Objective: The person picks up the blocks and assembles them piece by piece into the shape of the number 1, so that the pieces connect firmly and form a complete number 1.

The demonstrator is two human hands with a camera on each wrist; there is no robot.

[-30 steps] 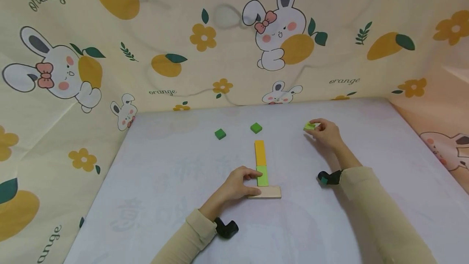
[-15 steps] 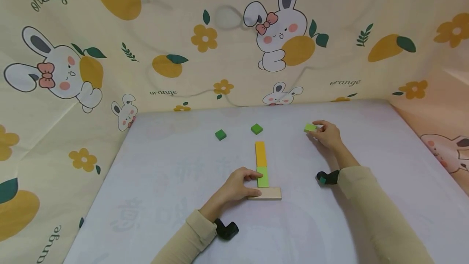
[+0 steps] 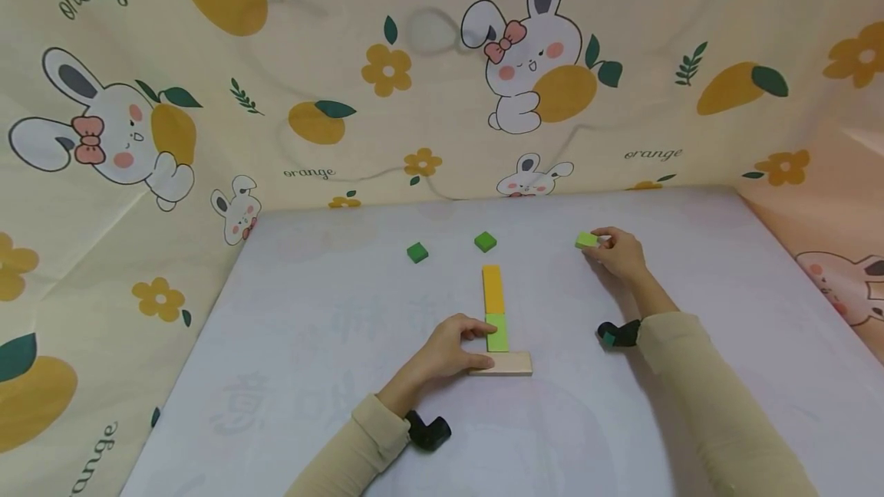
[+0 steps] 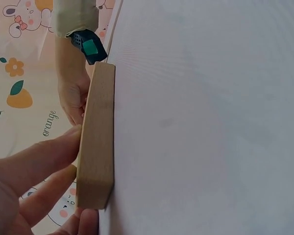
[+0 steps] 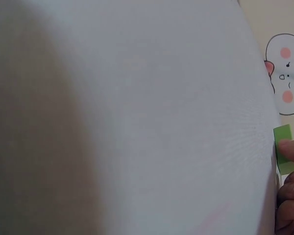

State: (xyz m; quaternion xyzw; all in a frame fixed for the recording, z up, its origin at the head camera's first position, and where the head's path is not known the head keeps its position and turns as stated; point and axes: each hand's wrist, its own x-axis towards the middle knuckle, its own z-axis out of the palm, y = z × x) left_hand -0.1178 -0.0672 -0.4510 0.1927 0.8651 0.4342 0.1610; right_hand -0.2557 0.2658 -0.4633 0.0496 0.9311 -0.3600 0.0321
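Note:
My left hand (image 3: 445,347) rests over two blocks: its thumb lies on a pale wooden plank (image 3: 512,363), and its index fingertip is on a light green block (image 3: 498,340). Other fingers sit by the plank's near end (image 4: 99,132) in the left wrist view. A yellow-orange block (image 3: 493,288) extends the line beyond the light green one, upright to the plank like a T. Farther right, my right hand (image 3: 621,255) pinches another light green block (image 3: 586,239), low over the table. The right wrist view catches that block (image 5: 282,134) at its right edge, fingertip against its face.
Two darker green blocks, one at left (image 3: 417,252) and one nearer the middle (image 3: 486,241), lie turned on the white table (image 3: 331,374). A cloth printed with rabbits and oranges (image 3: 311,44) hangs behind and along both sides.
The light green block in my right hand has turned slightly and shows more of its top. My left hand and the row of blocks stay the same.

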